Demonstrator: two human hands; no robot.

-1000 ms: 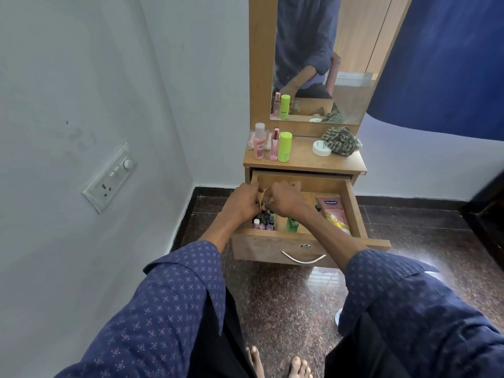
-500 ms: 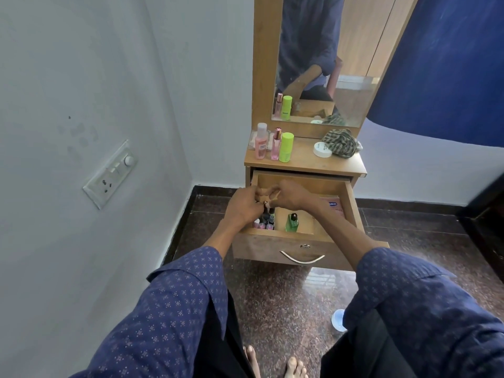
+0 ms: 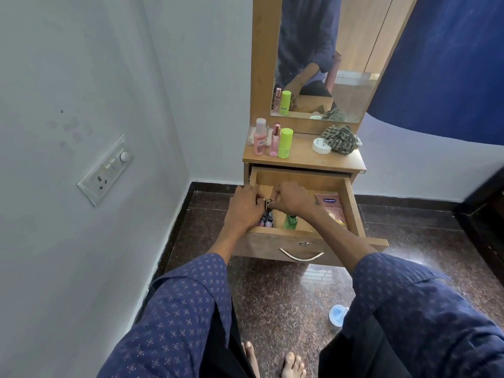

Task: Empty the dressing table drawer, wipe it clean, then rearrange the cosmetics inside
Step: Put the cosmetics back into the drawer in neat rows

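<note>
The wooden drawer [image 3: 354,208] of the dressing table stands pulled out. My left hand [image 3: 244,207] and my right hand [image 3: 291,199] meet over its left part, fingers pinched together on a small shiny metal item [image 3: 266,202]. Below them stand several small nail polish bottles [image 3: 266,219] and a green bottle [image 3: 290,221]. A pink Vaseline tube [image 3: 334,210] lies at the drawer's right side. What the metal item is I cannot tell.
On the table top [image 3: 302,159] stand a pink bottle [image 3: 259,137], a slim pink spray [image 3: 275,140], a lime green container [image 3: 285,143], a white jar [image 3: 321,145] and a checked cloth [image 3: 341,139]. A blue-white lid [image 3: 336,315] lies on the floor. A wall is close on the left.
Both hands stayed together over the drawer's left part, lifting slightly; the small metal item now shows between the fingertips. The camera moved a little closer.
</note>
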